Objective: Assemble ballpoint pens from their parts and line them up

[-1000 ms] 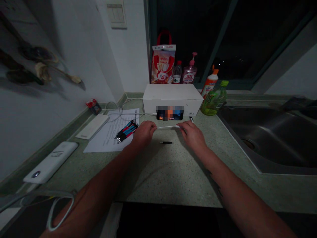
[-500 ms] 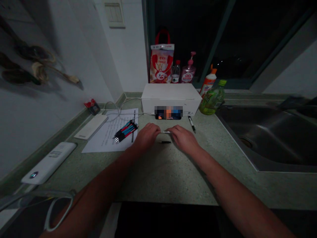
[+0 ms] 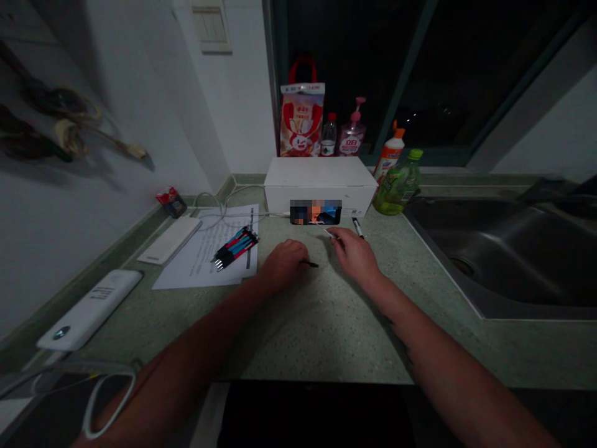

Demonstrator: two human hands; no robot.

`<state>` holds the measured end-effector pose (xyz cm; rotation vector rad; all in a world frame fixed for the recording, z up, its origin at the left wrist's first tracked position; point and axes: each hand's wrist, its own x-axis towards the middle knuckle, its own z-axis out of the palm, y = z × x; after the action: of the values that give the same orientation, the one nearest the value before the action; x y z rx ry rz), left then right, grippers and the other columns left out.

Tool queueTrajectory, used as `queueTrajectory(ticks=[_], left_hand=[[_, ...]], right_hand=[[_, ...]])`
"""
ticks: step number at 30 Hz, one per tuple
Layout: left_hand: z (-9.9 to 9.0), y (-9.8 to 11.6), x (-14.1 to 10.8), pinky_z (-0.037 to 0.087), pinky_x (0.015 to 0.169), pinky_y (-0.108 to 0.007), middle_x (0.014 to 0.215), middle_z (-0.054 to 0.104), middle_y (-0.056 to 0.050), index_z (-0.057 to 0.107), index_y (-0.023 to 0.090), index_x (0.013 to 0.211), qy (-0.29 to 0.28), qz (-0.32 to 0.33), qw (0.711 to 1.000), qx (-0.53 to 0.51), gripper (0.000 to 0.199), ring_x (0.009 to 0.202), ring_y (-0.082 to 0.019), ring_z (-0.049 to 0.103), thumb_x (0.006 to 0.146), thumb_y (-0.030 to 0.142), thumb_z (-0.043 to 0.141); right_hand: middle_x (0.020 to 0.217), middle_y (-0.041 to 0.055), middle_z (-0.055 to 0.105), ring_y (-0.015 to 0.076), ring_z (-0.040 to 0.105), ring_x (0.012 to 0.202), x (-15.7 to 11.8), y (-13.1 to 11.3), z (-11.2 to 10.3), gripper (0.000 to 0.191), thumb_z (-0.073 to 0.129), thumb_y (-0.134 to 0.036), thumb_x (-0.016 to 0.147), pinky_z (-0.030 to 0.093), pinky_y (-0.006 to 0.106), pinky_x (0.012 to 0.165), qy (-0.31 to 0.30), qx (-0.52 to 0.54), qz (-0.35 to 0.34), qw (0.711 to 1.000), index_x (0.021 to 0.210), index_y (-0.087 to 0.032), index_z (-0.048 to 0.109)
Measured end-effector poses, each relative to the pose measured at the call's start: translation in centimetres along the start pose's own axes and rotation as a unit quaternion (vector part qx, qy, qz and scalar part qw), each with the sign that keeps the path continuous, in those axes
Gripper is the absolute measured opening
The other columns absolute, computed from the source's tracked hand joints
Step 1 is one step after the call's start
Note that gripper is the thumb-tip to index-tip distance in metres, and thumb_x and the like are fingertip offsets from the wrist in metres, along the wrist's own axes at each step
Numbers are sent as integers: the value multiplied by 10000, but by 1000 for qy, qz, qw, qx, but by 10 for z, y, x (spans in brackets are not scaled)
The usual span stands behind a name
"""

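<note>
My left hand [image 3: 283, 264] lies on the speckled green countertop [image 3: 326, 330], its fingertips at a short black pen [image 3: 310, 264] whose near end they hide. I cannot tell whether the hand grips it. My right hand [image 3: 354, 256] pinches the end of a thin white rod [image 3: 327, 233], which points up and left toward a propped phone [image 3: 316, 213]. Just beyond those fingers lies a black-and-white pen [image 3: 358, 228].
A bundle of black, red and blue pens [image 3: 234, 247] rests on a paper sheet [image 3: 205, 261] to the left. Behind the phone stands a white box [image 3: 319, 177]. Power banks and a cable lie further left, bottles stand behind, and a steel sink [image 3: 485, 255] lies right.
My hands have moved apart. The white rod, earlier between them, now points up-left from my right hand, which has moved up and right. My left hand has shifted onto the black pen.
</note>
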<state>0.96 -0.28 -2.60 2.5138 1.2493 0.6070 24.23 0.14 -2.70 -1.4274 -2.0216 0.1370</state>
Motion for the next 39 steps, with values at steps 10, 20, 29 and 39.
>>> queueTrajectory(ticks=[10,20,29,39], left_hand=[[-14,-14,-2,570,1002,-408,1153,785,-94,729,199,1110,211,-100,968,-93,177,1065,-239,720,1001,183,590],[-8,-21,-3,585,937,-403,1077,780,-88,734,200,1082,237,-62,966,-83,175,991,-231,720,1001,196,579],[-2,-12,-1,546,994,-414,1056,798,-61,782,225,1043,128,-41,987,-93,152,1046,-250,707,964,238,652],[-4,-6,-2,564,873,-371,904,796,-30,770,224,884,87,-119,965,-216,71,886,-222,722,878,267,714]], right_hand=[[1263,90,765,251,734,1070,-1,-12,-9,420,494,-104,1038,566,344,865,-71,-69,-48,994,1344,-265,733],[1251,81,765,254,741,1049,-1,-14,-14,446,484,-91,1039,547,334,803,-83,-99,-39,991,1361,-278,730],[1265,86,773,258,747,1062,-3,-23,-8,443,510,-94,1032,551,354,848,-134,-52,-73,987,1379,-277,716],[1121,94,819,265,770,1018,-6,-25,-1,195,618,-175,1029,558,371,878,-150,25,-46,987,1161,-230,751]])
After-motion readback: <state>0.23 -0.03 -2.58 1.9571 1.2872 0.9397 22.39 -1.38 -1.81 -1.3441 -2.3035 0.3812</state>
